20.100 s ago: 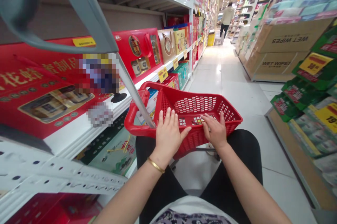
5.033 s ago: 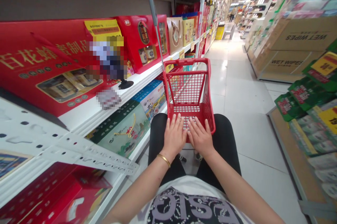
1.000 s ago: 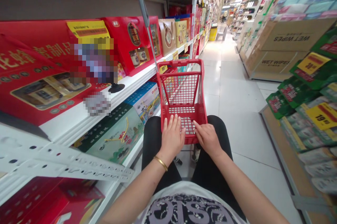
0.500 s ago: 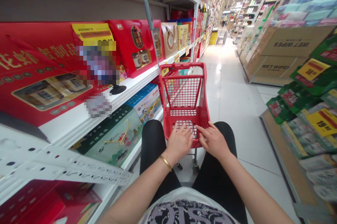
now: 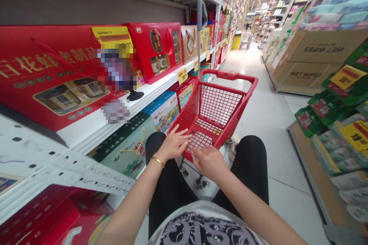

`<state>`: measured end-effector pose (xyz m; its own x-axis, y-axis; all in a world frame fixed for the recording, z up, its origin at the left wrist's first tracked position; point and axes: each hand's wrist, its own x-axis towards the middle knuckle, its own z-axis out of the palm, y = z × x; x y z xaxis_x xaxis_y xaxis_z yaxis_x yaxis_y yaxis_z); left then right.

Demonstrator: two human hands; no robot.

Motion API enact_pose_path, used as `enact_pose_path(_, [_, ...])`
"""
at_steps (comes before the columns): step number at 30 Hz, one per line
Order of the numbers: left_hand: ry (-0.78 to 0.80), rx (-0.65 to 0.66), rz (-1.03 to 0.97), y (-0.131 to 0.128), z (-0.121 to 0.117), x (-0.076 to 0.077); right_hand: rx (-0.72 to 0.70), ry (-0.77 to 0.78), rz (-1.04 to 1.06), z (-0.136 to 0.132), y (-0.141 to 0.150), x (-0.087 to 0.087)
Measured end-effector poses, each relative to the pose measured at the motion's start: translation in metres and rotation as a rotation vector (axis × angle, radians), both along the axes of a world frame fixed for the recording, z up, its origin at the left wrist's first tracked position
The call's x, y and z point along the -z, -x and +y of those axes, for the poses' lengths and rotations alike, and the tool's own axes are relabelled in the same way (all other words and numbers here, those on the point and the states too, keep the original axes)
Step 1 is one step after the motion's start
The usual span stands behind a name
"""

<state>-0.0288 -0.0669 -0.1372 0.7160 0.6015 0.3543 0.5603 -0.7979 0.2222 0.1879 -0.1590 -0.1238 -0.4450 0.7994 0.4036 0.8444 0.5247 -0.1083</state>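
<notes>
A small red plastic shopping cart (image 5: 198, 124) stands between my knees, turned at an angle, with its handle pointing away to the upper right. My left hand (image 5: 174, 144), a gold bangle at its wrist, lies on the cart's near left corner with the fingers stretched out over the basket. My right hand (image 5: 211, 163) is curled at the near rim, fingers bent over the edge and thumb below. No goods show in the basket. A thin grey pole (image 5: 199, 30) rises from the cart's far left side.
White shelving (image 5: 152, 87) with red gift boxes (image 5: 155, 51) runs close along the left. A phone-like device on a black stand (image 5: 135, 95), partly pixelated, sits at the shelf edge. To the right are green packs (image 5: 309, 120) and wet wipes cartons (image 5: 310, 76); the tiled aisle (image 5: 255, 122) runs ahead.
The cart has swivelled, its handle end swinging right and its near end left. Both hands have shifted left with it. The pole now stands nearly upright and farther right.
</notes>
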Motion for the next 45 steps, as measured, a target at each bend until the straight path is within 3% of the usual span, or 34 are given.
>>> enact_pose_path(5, [0.042,-0.082,0.006,0.020,0.031,0.002,-0.014,0.115,0.026,0.012,0.027,-0.008])
enact_pose_path(11, [0.040,-0.233,-0.104,0.030,0.037,0.008,0.059,0.208,0.042,0.013,0.047,-0.013])
enact_pose_path(20, [0.121,-0.206,-0.116,0.046,0.053,0.010,0.028,0.207,0.021,0.006,0.070,-0.009])
enact_pose_path(25, [0.169,-0.348,-0.157,0.053,0.071,0.013,-0.021,0.236,0.125,0.024,0.081,-0.009])
enact_pose_path(29, [0.201,-0.490,-0.255,0.042,0.078,0.019,-0.005,0.246,0.160,0.039,0.086,-0.014])
enact_pose_path(32, [0.230,-0.631,-0.372,0.029,0.063,0.030,-0.016,0.258,0.208,0.047,0.078,-0.017])
enact_pose_path(34, [0.236,-0.741,-0.468,0.020,0.039,0.039,0.003,0.227,0.321,0.051,0.063,-0.019])
enact_pose_path(37, [0.229,-0.854,-0.568,0.004,-0.009,0.046,0.054,0.029,0.491,0.057,0.041,-0.014])
enact_pose_path(40, [0.139,-0.855,-0.667,-0.014,-0.049,0.045,-0.164,-0.151,0.411,0.053,0.040,0.007])
enact_pose_path(42, [0.076,-0.891,-0.685,-0.023,-0.063,0.045,-0.334,-0.202,0.303,0.046,0.053,0.026])
enact_pose_path(45, [0.036,-0.906,-0.670,-0.023,-0.068,0.049,-0.344,-0.254,0.216,0.043,0.072,0.046])
